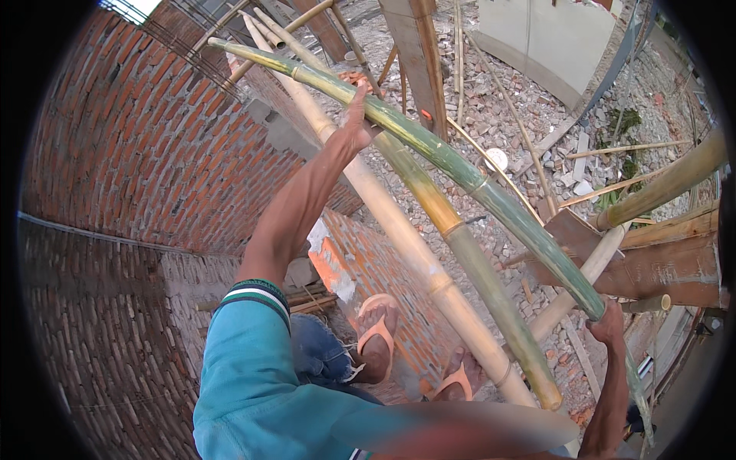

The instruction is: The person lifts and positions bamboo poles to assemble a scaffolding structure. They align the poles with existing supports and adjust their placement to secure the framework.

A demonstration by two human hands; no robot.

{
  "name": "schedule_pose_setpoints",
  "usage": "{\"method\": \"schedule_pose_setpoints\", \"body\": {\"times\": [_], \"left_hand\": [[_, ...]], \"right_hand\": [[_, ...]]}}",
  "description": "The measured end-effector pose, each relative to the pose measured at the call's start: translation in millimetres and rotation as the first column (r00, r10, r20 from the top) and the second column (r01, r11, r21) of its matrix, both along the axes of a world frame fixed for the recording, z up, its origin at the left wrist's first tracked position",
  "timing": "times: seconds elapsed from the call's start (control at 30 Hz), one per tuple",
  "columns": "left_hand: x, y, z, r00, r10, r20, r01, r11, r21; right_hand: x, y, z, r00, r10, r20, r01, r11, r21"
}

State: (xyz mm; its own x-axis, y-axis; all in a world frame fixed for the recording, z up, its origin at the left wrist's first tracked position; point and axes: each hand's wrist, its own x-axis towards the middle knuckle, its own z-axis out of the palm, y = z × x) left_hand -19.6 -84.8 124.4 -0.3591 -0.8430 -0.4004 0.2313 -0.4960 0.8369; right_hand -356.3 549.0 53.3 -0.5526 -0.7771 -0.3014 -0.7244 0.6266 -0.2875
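A long green bamboo pole [429, 142] runs slantwise from the far left down to the near right, with both my hands on it. My left hand [359, 126], arm stretched forward, grips it in its upper part; some of the fingers are hidden by the pole. Farther down, at the right, my right hand [608, 322] is closed around the same pole. Below it lie a pale tan bamboo pole [399, 238] and a yellow-green bamboo pole [468, 245], nearly side by side. My feet in orange flip-flops stand on a brick wall top [399, 307].
A tall brick wall [153, 130] rises at the left. Rubble [521, 100] covers the ground far below, with a white round lid [497, 159] on it. Wooden boards [418, 61] stand upright ahead. Another thick bamboo [667, 184] and a brown board [667, 261] jut in from the right.
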Motion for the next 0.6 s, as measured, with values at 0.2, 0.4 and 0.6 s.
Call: {"method": "schedule_pose_setpoints", "body": {"times": [0.2, 0.4, 0.6], "left_hand": [[-17.1, 148.2, -8.2, 0.893, -0.336, 0.298, 0.392, 0.908, -0.151], [-118.3, 324.9, -44.2, 0.545, -0.836, 0.059, 0.816, 0.513, -0.266], [-245.4, 369.3, -88.9, 0.944, -0.294, 0.147, 0.319, 0.927, -0.199]], "right_hand": [[25.6, -114.6, 60.8, 0.999, 0.008, 0.038, -0.003, 0.993, -0.12], [49.7, -230.6, 112.0, 0.996, 0.007, -0.09, -0.026, 0.979, -0.204], [84.2, -296.7, 160.2, 0.991, 0.131, -0.03, -0.134, 0.976, -0.173]]}}
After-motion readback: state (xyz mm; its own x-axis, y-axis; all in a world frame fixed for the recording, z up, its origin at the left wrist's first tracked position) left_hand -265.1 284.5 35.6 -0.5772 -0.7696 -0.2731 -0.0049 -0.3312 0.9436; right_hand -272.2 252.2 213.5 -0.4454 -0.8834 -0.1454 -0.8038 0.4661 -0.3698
